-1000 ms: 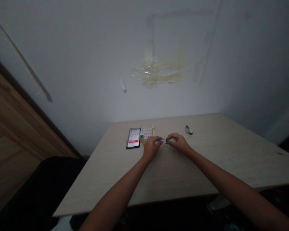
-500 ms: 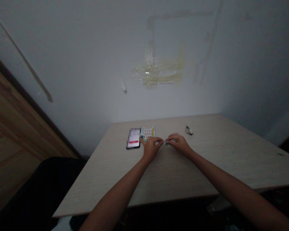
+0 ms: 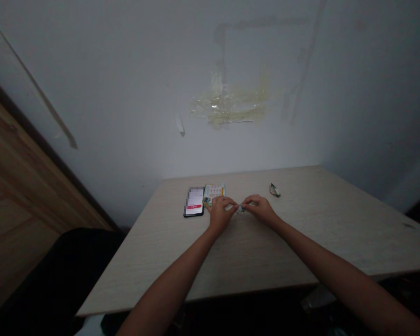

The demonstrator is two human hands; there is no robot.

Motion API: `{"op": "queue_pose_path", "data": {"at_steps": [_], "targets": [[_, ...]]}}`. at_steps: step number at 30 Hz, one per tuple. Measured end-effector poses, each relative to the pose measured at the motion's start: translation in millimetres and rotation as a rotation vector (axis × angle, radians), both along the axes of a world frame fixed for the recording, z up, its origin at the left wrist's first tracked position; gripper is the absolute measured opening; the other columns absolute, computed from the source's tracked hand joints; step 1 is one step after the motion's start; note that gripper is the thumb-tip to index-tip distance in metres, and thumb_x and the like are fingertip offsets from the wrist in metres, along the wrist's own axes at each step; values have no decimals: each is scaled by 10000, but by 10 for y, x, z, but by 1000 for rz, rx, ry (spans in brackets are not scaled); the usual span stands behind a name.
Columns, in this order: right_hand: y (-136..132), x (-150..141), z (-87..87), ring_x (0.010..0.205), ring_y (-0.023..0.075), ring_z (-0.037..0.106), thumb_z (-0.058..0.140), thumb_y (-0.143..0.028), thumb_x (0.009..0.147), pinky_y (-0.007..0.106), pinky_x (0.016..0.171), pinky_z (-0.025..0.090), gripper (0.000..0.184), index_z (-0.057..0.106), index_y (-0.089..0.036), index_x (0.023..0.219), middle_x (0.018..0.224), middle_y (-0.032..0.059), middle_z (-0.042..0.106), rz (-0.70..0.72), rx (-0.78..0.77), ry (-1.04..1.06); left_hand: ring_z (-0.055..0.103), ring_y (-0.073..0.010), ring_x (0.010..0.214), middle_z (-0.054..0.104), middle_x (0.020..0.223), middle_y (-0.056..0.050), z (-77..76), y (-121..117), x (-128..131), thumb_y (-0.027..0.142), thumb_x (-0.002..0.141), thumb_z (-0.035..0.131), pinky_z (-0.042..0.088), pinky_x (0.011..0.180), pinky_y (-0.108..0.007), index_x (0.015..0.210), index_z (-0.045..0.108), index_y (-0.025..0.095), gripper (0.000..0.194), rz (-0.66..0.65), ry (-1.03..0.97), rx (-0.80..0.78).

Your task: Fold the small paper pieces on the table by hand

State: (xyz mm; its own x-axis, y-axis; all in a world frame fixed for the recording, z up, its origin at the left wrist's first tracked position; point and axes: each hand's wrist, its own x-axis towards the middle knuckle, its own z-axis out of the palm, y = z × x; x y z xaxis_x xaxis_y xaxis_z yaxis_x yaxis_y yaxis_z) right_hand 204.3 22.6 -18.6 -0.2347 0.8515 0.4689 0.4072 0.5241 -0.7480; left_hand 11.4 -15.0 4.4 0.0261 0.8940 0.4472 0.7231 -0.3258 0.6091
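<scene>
Between my two hands, low over the table, is a small crumpled piece (image 3: pixel 241 210), whitish with darker marks and too small to name for certain. My left hand (image 3: pixel 221 215) pinches its left side between thumb and fingertips. From the right, my right hand (image 3: pixel 261 208) pinches it the same way, the fingertips of both hands nearly meeting. Just behind my left hand lies a printed booklet or packet (image 3: pixel 215 191) with yellow and green edges, partly covered by that hand. Left of it a phone (image 3: pixel 195 202) rests face up with its screen lit.
A small crumpled wrapper (image 3: pixel 275 190) lies farther back to the right on the pale wooden table (image 3: pixel 168 247). The table's back edge meets a wall (image 3: pixel 126 93) with old yellowed tape (image 3: pixel 227 107). A dark chair-like shape (image 3: pixel 73 270) stands at the left.
Both hands stay in almost the same place, still pinching the small piece. It shows slightly lower and flatter below the fingertips now.
</scene>
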Motion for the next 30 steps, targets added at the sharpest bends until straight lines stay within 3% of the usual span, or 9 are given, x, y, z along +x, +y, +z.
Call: {"op": "queue_pose_path", "data": {"at_steps": [13,30], "targets": [[-40,-5,69,891,238,665,697,-406,742,392,917,450,192,738,-219,751,838,50,749,-52,-45,77,557,-254,1170,732,1066,-15,6,23,-18,320,799,719,170,1135,-548,824,767,290,62,15,-47,1],[54,40,0,823,207,647,654,-443,735,338,799,488,294,690,-173,847,877,71,725,-65,-183,273,524,-252,1216,694,1185,-25,-13,90,-73,245,812,680,246,1106,-507,830,722,245,45,116,-103,38]]}}
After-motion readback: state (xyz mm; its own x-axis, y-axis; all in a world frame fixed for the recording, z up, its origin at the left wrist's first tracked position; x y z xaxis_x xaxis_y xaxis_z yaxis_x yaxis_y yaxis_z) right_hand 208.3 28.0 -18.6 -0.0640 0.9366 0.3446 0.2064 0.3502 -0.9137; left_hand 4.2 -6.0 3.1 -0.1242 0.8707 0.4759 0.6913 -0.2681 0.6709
